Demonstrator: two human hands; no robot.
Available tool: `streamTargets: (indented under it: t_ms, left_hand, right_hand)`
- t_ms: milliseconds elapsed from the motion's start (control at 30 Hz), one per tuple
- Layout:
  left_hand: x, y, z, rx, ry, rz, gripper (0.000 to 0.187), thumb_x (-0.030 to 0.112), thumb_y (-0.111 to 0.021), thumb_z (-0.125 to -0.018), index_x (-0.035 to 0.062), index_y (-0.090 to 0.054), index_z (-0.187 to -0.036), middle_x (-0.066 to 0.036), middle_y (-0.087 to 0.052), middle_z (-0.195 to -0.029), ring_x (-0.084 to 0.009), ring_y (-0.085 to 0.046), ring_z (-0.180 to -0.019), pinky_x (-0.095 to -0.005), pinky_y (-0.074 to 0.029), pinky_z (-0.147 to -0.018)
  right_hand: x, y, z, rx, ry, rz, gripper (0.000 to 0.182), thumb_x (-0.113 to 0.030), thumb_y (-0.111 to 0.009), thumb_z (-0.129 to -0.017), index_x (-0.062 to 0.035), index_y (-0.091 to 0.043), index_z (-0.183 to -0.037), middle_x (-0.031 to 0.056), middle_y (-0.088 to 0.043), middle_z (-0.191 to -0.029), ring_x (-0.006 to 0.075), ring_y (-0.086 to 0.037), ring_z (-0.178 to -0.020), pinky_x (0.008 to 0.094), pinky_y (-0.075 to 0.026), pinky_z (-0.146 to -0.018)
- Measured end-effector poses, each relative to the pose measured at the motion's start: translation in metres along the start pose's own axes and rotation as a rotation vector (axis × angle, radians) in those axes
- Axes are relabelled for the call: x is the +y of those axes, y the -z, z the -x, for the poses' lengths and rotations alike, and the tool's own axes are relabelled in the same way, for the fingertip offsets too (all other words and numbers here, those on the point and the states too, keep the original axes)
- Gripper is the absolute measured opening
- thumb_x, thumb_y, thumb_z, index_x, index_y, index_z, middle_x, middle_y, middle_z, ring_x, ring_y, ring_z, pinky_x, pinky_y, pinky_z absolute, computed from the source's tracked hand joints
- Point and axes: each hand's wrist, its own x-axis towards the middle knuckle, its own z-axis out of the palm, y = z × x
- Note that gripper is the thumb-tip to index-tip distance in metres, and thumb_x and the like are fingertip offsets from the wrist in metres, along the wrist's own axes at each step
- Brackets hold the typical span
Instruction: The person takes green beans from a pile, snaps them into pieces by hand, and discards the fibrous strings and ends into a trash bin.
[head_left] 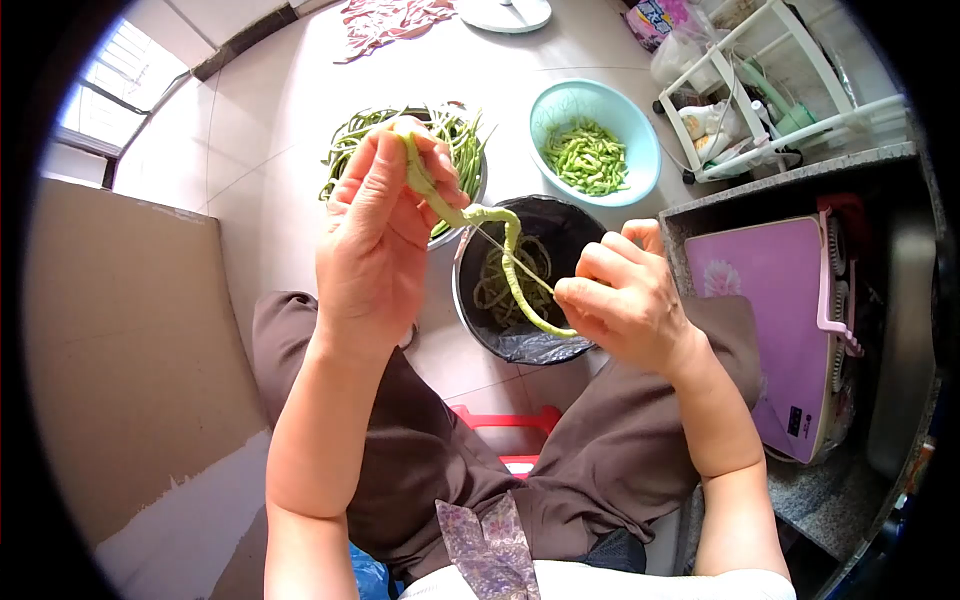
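A long green bean (512,245) hangs in a bent curve between my hands. My left hand (370,225), fingers closed, pinches its thick upper end. My right hand (625,295) is closed too, its thumb and finger pinching a thin pale string (537,280) that stretches taut from the bean. The bean's lower end curves down beside the right fingers. Below is a bin lined with a black bag (565,235), with thin stringy peelings (497,290) inside. Behind my left hand, a bowl of whole long beans (455,135) is partly hidden.
A light blue basin (645,135) with short bean pieces (590,160) stands beyond the bin. At right are a white wheeled rack (730,95) and a stone-topped shelf holding a purple case (755,290). A cardboard panel (130,320) stands left. A red stool (500,420) shows between my knees.
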Motion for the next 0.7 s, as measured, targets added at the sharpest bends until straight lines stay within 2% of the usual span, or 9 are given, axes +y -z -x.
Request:
streamTargets:
  t_ms: [33,133,233,400,500,533,567,667,700]
  left_hand:
    - [0.002,0.001,0.000,0.000,0.001,0.000,0.024,0.025,-0.045,-0.098,0.0044,-0.057,-0.099,-0.004,-0.058,-0.088,-0.0126,-0.056,-0.080,-0.0267,-0.047,-0.076]
    - [0.007,0.001,0.000,-0.077,-0.010,-0.095,0.021,0.027,-0.037,-0.100,0.0083,-0.047,-0.101,-0.002,-0.043,-0.086,-0.0142,-0.043,-0.084,-0.0299,-0.039,-0.082]
    - [0.008,0.007,-0.004,-0.085,-0.073,-0.023,0.024,0.026,-0.043,-0.099,0.0043,-0.054,-0.099,-0.004,-0.053,-0.087,-0.0122,-0.051,-0.081,-0.0268,-0.042,-0.077]
    - [0.010,0.007,-0.004,-0.003,-0.125,-0.013,0.026,0.027,-0.041,-0.099,0.0035,-0.052,-0.099,-0.002,-0.047,-0.081,-0.0110,-0.043,-0.075,-0.0257,-0.038,-0.073]
    - [0.007,0.010,-0.003,-0.093,-0.094,-0.065,0.028,0.029,-0.041,-0.100,0.0031,-0.053,-0.100,-0.001,-0.047,-0.078,-0.0103,-0.042,-0.072,-0.0253,-0.037,-0.070]
    - [0.004,0.003,0.001,0.012,-0.077,-0.120,0.032,0.030,-0.041,-0.099,0.0021,-0.056,-0.102,0.001,-0.046,-0.073,-0.0082,-0.039,-0.068,-0.0229,-0.034,-0.065]
    - [0.001,0.000,0.002,0.009,-0.075,-0.119,0.032,0.030,-0.041,-0.099,0.0021,-0.056,-0.102,0.001,-0.046,-0.073,-0.0082,-0.039,-0.068,-0.0229,-0.034,-0.065]
    - [-0.010,-0.009,0.006,0.031,0.054,-0.347,0.035,0.032,-0.044,-0.099,0.0011,-0.060,-0.104,0.005,-0.044,-0.069,-0.0041,-0.035,-0.064,-0.0184,-0.027,-0.059]
    - [-0.013,-0.016,0.009,0.039,0.107,-0.406,0.034,0.032,-0.044,-0.098,0.0026,-0.060,-0.105,0.006,-0.044,-0.069,-0.0032,-0.035,-0.063,-0.0176,-0.027,-0.057]
  right_hand:
    - [0.002,0.000,0.001,0.000,-0.001,0.000,0.013,-0.011,-0.067,-0.068,-0.0156,-0.055,-0.071,-0.0016,-0.042,-0.067,0.0151,-0.047,-0.066,0.0334,-0.032,-0.073]
    - [0.008,0.000,0.003,-0.013,-0.024,0.057,0.014,-0.009,-0.066,-0.068,-0.0144,-0.053,-0.068,-0.0007,-0.043,-0.067,0.0157,-0.049,-0.066,0.0330,-0.032,-0.073]
    - [0.017,0.003,0.006,-0.055,-0.066,0.093,0.013,-0.008,-0.065,-0.069,-0.0137,-0.053,-0.067,0.0005,-0.045,-0.068,0.0164,-0.050,-0.066,0.0334,-0.033,-0.073]
    - [0.033,0.004,0.019,-0.230,-0.262,0.067,0.007,-0.010,-0.063,-0.073,-0.0105,-0.056,-0.072,0.0029,-0.052,-0.073,0.0207,-0.055,-0.077,0.0353,-0.035,-0.079]
    - [0.040,-0.013,0.030,-0.283,-0.309,-0.012,0.010,-0.007,-0.065,-0.071,-0.0102,-0.055,-0.071,0.0021,-0.051,-0.073,0.0199,-0.052,-0.077,0.0337,-0.034,-0.077]
    - [0.042,-0.017,0.031,-0.376,-0.327,0.000,0.010,-0.007,-0.064,-0.072,-0.0100,-0.059,-0.080,0.0028,-0.054,-0.077,0.0201,-0.054,-0.083,0.0337,-0.035,-0.079]
    - [0.043,-0.020,0.033,-0.375,-0.330,0.001,0.010,-0.007,-0.064,-0.072,-0.0100,-0.059,-0.080,0.0028,-0.054,-0.077,0.0201,-0.054,-0.083,0.0337,-0.035,-0.079]
    - [0.040,-0.020,0.029,-0.405,-0.366,-0.001,0.030,-0.009,-0.063,-0.074,-0.0113,-0.059,-0.103,0.0045,-0.059,-0.090,0.0207,-0.056,-0.093,0.0346,-0.035,-0.083]
    - [0.038,-0.019,0.028,-0.406,-0.366,0.000,0.030,-0.009,-0.063,-0.074,-0.0113,-0.059,-0.103,0.0045,-0.059,-0.090,0.0207,-0.056,-0.093,0.0346,-0.035,-0.083]
